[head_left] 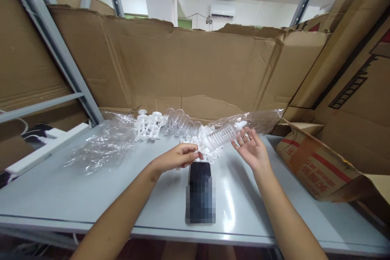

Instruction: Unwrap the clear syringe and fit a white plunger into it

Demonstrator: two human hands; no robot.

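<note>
One ribbed tube was above the surface, near end pinched by the left hand; the right hand, loosely spread, was beside its white tip. It seemed assembled; plungers and clear tubes behind lay separate.

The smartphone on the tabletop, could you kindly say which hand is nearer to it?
Left. The left hand is by the far left corner of the smartphone; the right hand is farther off, beyond it and to the right.

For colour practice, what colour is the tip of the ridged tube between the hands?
The tip is white; the head view shows it.
</note>
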